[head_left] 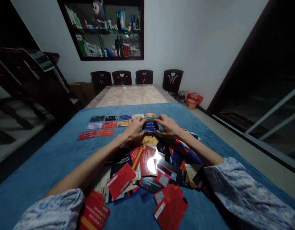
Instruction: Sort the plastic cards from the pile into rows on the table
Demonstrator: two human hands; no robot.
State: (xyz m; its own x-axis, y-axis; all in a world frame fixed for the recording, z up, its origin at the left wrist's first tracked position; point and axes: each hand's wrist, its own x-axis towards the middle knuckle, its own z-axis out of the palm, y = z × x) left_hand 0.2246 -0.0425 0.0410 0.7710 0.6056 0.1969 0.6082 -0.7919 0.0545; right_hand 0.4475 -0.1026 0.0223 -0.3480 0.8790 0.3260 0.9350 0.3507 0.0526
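Note:
A dark blue card (150,126) with pale print is held level between my two hands, just above the far edge of a loose card pile. My left hand (135,128) grips its left edge with bent fingers and thumb. On the opposite edge, my right hand (169,126) pinches it the same way. Whether more cards lie beneath the blue one, I cannot tell. Under and in front of my hands spreads the heap of mixed cards (148,159), red, black, blue and yellow, with a bright glare on one. To the left, several cards (109,125) lie face up in rows.
A blue cloth (53,153) covers the near part of the table; its stone-patterned top (130,94) shows beyond. Loose red cards (171,207) lie near me. Dark chairs (122,77) stand at the far end, and a red bag (194,97) sits on the floor at right.

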